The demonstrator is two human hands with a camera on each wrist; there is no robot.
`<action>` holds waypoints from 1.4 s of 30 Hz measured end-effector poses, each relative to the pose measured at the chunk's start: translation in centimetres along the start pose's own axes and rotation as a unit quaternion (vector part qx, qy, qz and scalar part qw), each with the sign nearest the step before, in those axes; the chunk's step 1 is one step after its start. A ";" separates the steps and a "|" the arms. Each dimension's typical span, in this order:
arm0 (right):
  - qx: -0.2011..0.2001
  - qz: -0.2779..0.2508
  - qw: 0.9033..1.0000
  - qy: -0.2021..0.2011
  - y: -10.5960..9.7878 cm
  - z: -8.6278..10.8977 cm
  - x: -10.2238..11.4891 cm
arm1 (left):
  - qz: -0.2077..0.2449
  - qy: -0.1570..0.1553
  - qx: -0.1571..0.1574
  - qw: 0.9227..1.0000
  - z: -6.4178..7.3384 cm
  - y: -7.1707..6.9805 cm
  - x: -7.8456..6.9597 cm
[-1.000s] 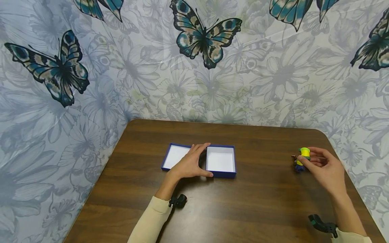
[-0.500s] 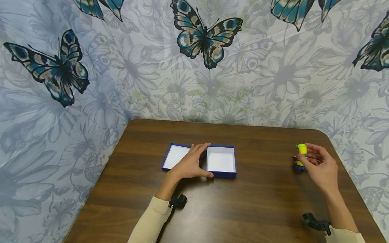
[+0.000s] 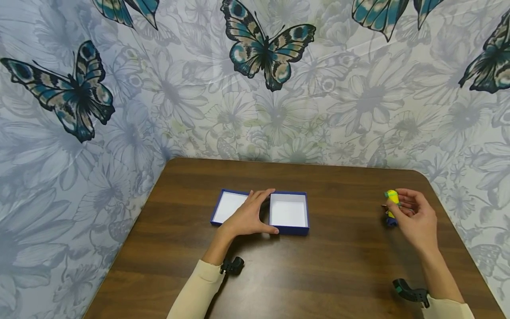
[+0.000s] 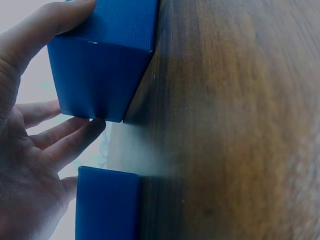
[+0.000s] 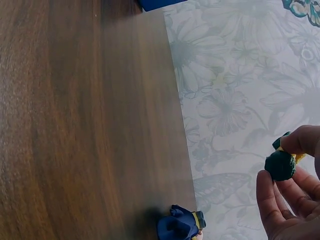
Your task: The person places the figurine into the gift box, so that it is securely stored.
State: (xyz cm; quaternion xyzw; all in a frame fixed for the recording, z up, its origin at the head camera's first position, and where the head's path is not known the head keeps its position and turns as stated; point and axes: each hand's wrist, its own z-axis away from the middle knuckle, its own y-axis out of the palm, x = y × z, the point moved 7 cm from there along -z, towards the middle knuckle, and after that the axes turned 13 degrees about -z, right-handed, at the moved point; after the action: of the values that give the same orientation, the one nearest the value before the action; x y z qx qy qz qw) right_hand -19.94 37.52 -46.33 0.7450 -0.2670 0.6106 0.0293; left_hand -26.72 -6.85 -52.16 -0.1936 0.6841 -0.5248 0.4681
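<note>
My left hand [image 3: 249, 215] spans the left end of an open blue box [image 3: 294, 230] with a white inside, thumb at its front and fingers at its back corner. In the left wrist view the thumb presses the blue box [image 4: 100, 70] from above, fingertips at its corner. My right hand [image 3: 418, 217] pinches a small yellow and green toy figure [image 3: 392, 196] between thumb and fingers. In the right wrist view, the held figure [image 5: 280, 166] shows its dark green part. Below it a second toy figure [image 3: 392, 220], blue and yellow, is on the table, partly hidden in the head view.
A shallower blue tray with a white inside [image 3: 228, 206] lies left of the box, partly behind my left hand. The brown wooden table [image 3: 338, 274] ends at a wall with a butterfly-patterned covering [image 3: 303, 110]. Each wrist wears a black camera mount [image 3: 233, 266].
My right hand has moved a little to the left with the yellow and green figure, which now leans more to the left. The left hand keeps its grip on the box.
</note>
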 end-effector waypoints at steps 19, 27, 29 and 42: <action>0.144 -0.015 0.987 -0.077 2.8 0.2 1.0 | 0.010 -0.003 -0.002 1.000 0.0 0.0 0.3; 0.183 -0.095 0.974 -0.098 3.7 0.4 0.9 | 0.009 -0.005 -0.001 1.000 0.1 -0.1 0.2; 0.190 -0.112 0.971 -0.094 3.8 0.5 0.7 | 0.010 0.000 -0.002 1.000 0.0 -0.1 0.2; 0.219 -0.096 0.968 -0.071 4.5 0.9 0.0 | 0.007 -0.002 0.001 1.000 0.1 0.2 0.4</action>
State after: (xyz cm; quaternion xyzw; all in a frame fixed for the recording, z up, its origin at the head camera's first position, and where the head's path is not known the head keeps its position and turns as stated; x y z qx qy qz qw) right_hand -21.06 33.27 -47.81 0.7969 -0.0551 0.5939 -0.0954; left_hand -26.74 -7.15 -52.56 -0.1897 0.6839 -0.5218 0.4734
